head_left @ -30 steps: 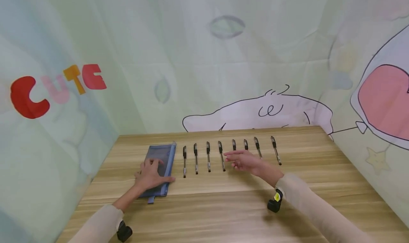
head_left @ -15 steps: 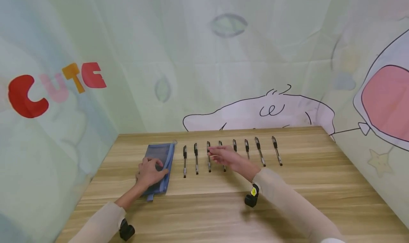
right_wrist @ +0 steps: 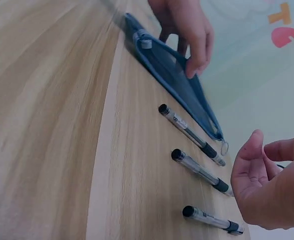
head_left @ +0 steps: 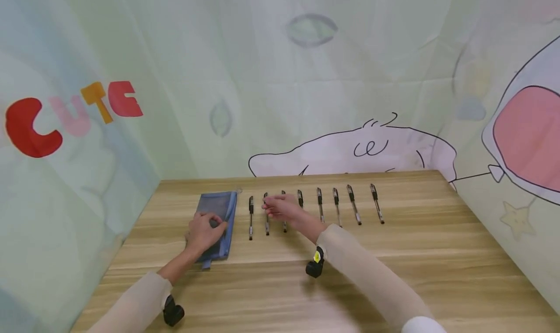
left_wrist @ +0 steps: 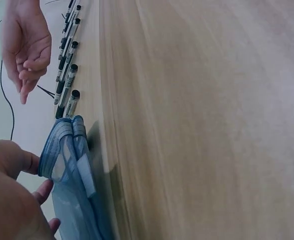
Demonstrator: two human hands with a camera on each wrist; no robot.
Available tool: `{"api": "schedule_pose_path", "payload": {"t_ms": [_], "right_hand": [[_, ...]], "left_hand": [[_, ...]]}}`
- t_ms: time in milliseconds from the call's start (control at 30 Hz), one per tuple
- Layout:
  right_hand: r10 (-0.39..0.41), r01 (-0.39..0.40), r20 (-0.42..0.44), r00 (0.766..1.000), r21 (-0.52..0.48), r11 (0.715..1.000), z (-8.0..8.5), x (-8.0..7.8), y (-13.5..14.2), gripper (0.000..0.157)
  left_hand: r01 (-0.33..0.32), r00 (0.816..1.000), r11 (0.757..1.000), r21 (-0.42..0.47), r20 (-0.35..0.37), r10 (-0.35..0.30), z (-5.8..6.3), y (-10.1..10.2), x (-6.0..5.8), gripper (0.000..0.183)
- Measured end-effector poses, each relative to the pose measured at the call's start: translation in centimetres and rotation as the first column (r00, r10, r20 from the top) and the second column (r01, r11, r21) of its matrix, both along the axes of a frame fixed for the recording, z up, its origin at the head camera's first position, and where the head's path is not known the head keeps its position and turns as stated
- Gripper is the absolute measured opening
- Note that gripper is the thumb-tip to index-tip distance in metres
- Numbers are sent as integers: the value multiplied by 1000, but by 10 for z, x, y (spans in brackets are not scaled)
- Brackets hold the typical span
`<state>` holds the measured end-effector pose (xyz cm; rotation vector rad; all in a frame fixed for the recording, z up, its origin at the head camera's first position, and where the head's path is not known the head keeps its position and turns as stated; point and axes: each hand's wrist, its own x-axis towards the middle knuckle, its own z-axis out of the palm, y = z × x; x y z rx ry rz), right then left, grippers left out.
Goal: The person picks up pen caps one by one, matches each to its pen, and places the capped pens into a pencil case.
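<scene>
On the tabletop [head_left: 245, 294], the mesh pouch [head_left: 213, 204], probably light and limp, is best held at its zip edge [head_left: 231, 211], where the left hand [head_left: 204, 232] pinches it, while the likely stiff, smooth pens [head_left: 251, 216] beside it suit a mid-barrel grip, the right hand [head_left: 285, 209] hovering above with fingers loosely curled, holding nothing.

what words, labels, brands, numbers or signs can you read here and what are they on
"CUTE", in coloured letters on the printed backdrop.
Black-capped pens: small print on the barrels, too small and blurred to read.
Yellow sticker on the right wrist camera: its dark mark is too small to read.
Blue zip pouch: no readable text.
</scene>
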<state>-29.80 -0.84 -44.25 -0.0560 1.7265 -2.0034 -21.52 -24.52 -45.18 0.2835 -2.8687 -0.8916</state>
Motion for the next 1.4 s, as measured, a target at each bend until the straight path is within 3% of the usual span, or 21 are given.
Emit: {"api": "schedule_pose_path", "payload": {"t_ms": [133,267,433,533,633,700,767,900,1100,1400], "right_hand": [[-37,37,-23,999,7,999,-3,-5,-18,34],[-92,93,-56,994,12,996,-9,-7,-33,31],[-67,124,-260,963,210,970,-20,-7,-47,24],[5,156,-386,923,384,910,-27,-8,-53,25],[90,204,-476,875,530,823,-30,-8,-58,29],[135,228,-500,856,598,768,-29,-9,-62,23],[167,244,-505,847,647,723,-28,-9,-65,29],[189,230,-470,862,696,681,-25,-8,-69,57],[210,214,-459,863,710,671,-26,-5,-71,57],[197,193,-495,846,629,753,-26,-7,-66,58]], "left_hand": [[-11,1000,995,103,-24,14,0,-1,1,24],[-37,999,978,207,-1,38,-1,-3,2,27],[-59,998,958,280,31,52,-1,-4,4,29],[-53,999,958,280,24,49,-1,-6,7,27],[-58,998,960,275,27,53,-1,-8,7,27],[-62,998,960,274,29,56,0,-8,7,27],[-62,998,959,277,29,57,1,-9,7,27],[-59,998,955,291,22,55,4,-8,7,27],[-55,999,952,301,15,52,4,-6,9,25],[-81,997,944,321,40,72,2,-8,8,25]]}}
